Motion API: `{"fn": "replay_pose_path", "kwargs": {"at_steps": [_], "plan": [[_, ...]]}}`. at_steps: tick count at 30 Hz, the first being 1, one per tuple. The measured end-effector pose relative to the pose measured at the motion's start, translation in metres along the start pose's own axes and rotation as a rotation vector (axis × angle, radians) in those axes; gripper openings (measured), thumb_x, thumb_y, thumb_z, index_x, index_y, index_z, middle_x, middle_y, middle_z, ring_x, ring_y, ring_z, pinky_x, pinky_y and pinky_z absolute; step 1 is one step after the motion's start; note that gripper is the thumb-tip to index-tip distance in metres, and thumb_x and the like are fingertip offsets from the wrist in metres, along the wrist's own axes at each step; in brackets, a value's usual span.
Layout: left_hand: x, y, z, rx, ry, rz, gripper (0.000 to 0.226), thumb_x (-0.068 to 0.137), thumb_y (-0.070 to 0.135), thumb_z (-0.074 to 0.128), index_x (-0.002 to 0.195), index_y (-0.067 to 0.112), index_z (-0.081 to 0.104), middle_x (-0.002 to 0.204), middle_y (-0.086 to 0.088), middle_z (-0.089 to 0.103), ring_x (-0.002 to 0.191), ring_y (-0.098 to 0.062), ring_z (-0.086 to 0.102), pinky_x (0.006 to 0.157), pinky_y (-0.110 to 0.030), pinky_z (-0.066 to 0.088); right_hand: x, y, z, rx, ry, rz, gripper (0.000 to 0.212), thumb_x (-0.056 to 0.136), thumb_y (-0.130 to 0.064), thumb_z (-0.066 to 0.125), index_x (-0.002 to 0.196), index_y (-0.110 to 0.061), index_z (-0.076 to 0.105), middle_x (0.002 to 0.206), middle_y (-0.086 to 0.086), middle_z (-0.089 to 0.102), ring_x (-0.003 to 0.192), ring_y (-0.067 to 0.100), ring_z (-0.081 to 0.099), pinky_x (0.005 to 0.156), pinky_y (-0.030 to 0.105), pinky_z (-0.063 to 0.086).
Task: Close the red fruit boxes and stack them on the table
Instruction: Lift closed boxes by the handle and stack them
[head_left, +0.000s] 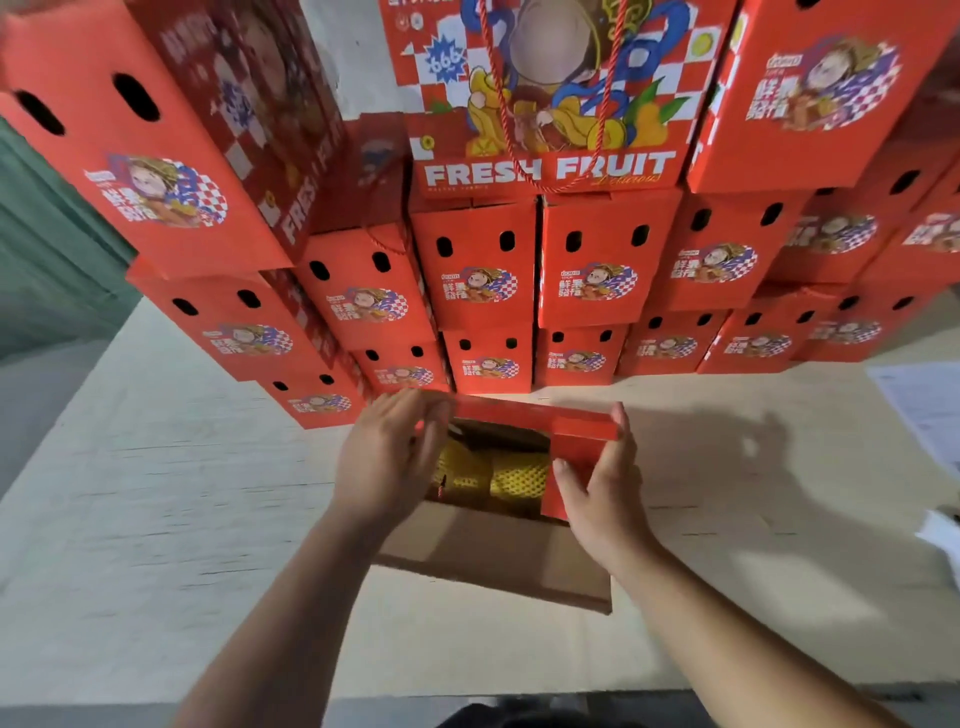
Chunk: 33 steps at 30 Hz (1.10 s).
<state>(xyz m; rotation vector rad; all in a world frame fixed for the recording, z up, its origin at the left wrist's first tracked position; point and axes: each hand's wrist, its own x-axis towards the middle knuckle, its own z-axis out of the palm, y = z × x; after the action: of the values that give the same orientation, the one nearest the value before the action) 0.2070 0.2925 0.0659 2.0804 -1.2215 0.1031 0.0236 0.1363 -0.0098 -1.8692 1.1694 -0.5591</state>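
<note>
Both hands (493, 467) on open box flaps (535, 423)

My two arms are bare from the elbows down, with no sleeves showing. My left hand (387, 457) and my right hand (602, 493) wear no gloves, rings, or watch. At the bottom edge, a patch of my dark clothing (498, 714) shows, blurred.
</note>
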Motion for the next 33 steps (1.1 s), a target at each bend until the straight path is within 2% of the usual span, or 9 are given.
{"fn": "replay_pose_path", "kwargs": {"at_steps": [2, 4, 8, 14, 16, 20, 23, 27, 33], "plan": [[-0.010, -0.033, -0.005, -0.068, 0.020, -0.148, 0.021, 0.108, 0.033, 0.046, 0.108, 0.027, 0.066, 0.098, 0.022, 0.067, 0.091, -0.006, 0.063, 0.072, -0.033, 0.052, 0.000, 0.009, -0.005, -0.023, -0.060, -0.001, 0.097, 0.097, -0.036, 0.067, 0.161, -0.035, -0.007, 0.161, -0.001, 0.028, 0.138, 0.036, 0.041, 0.103, 0.052, 0.050], [-0.016, -0.050, 0.004, -0.173, -0.097, -0.206, 0.019, 0.106, 0.026, 0.050, 0.114, 0.035, 0.064, 0.102, 0.029, 0.067, 0.095, 0.001, 0.064, 0.077, -0.025, 0.051, 0.000, -0.001, 0.010, -0.143, -0.021, -0.090, 0.104, 0.097, -0.035, 0.067, 0.161, -0.033, -0.015, 0.164, 0.002, 0.025, 0.134, 0.040, 0.043, 0.097, 0.052, 0.051], [-0.026, -0.064, 0.035, 0.240, -0.378, -0.048, 0.042, 0.102, 0.034, 0.053, 0.143, 0.027, 0.058, 0.145, 0.012, 0.057, 0.133, -0.021, 0.046, 0.111, -0.044, 0.036, 0.008, 0.013, 0.007, -0.263, 0.034, -0.152, 0.115, 0.095, -0.035, 0.068, 0.158, -0.029, -0.028, 0.163, 0.008, 0.027, 0.122, 0.041, 0.049, 0.082, 0.050, 0.053], [0.001, -0.075, 0.038, 0.259, -0.402, -0.074, 0.043, 0.106, 0.047, 0.036, 0.140, 0.033, 0.058, 0.139, 0.014, 0.058, 0.132, -0.024, 0.042, 0.107, -0.045, 0.031, 0.009, 0.010, 0.008, -0.392, -0.002, -0.150, 0.123, 0.094, -0.045, 0.068, 0.151, -0.031, -0.040, 0.164, 0.008, 0.023, 0.127, 0.041, 0.047, 0.084, 0.053, 0.057], [0.006, -0.082, 0.040, 0.274, -0.398, -0.071, 0.039, 0.108, 0.044, 0.043, 0.142, 0.034, 0.058, 0.143, 0.012, 0.053, 0.132, -0.028, 0.038, 0.109, -0.046, 0.027, 0.013, 0.009, 0.008, -0.452, -0.034, -0.091, 0.120, 0.094, -0.047, 0.066, 0.155, -0.024, -0.034, 0.161, 0.007, 0.024, 0.127, 0.038, 0.045, 0.085, 0.052, 0.056], [0.003, -0.083, 0.048, 0.291, -0.346, -0.135, 0.044, 0.106, 0.042, 0.050, 0.149, 0.034, 0.052, 0.149, -0.002, 0.044, 0.143, -0.036, 0.028, 0.121, -0.053, 0.021, 0.023, 0.004, 0.014, -0.595, -0.085, 0.043, 0.085, 0.097, -0.049, 0.059, 0.154, -0.009, 0.010, 0.145, 0.011, 0.041, 0.114, 0.036, 0.059, 0.079, 0.045, 0.054], [0.003, -0.086, 0.050, 0.266, -0.341, -0.122, 0.046, 0.106, 0.040, 0.050, 0.151, 0.032, 0.051, 0.152, -0.007, 0.041, 0.146, -0.038, 0.031, 0.122, -0.056, 0.024, 0.024, -0.001, 0.022, -0.649, -0.048, 0.077, 0.086, 0.098, -0.048, 0.058, 0.156, -0.008, 0.010, 0.144, 0.011, 0.039, 0.106, 0.037, 0.064, 0.073, 0.042, 0.053], [0.000, -0.081, 0.048, 0.089, -0.353, -0.202, 0.047, 0.105, 0.035, 0.052, 0.151, 0.035, 0.042, 0.148, -0.006, 0.033, 0.123, -0.040, 0.055, 0.097, -0.052, 0.053, 0.019, 0.003, 0.022, -0.639, -0.013, 0.068, 0.082, 0.098, -0.048, 0.056, 0.156, -0.009, 0.012, 0.141, 0.012, 0.042, 0.107, 0.041, 0.064, 0.072, 0.042, 0.048], [-0.001, -0.082, 0.050, 0.071, -0.358, -0.206, 0.085, 0.103, 0.031, 0.053, 0.165, 0.029, -0.005, 0.150, -0.010, 0.029, 0.116, -0.042, 0.055, 0.095, -0.057, 0.053, 0.009, 0.007, 0.023, -0.455, 0.116, -0.085, 0.082, 0.094, -0.044, 0.067, 0.150, -0.024, 0.011, 0.142, 0.014, 0.046, 0.080, 0.036, 0.067, 0.055, 0.034, 0.048]]}}
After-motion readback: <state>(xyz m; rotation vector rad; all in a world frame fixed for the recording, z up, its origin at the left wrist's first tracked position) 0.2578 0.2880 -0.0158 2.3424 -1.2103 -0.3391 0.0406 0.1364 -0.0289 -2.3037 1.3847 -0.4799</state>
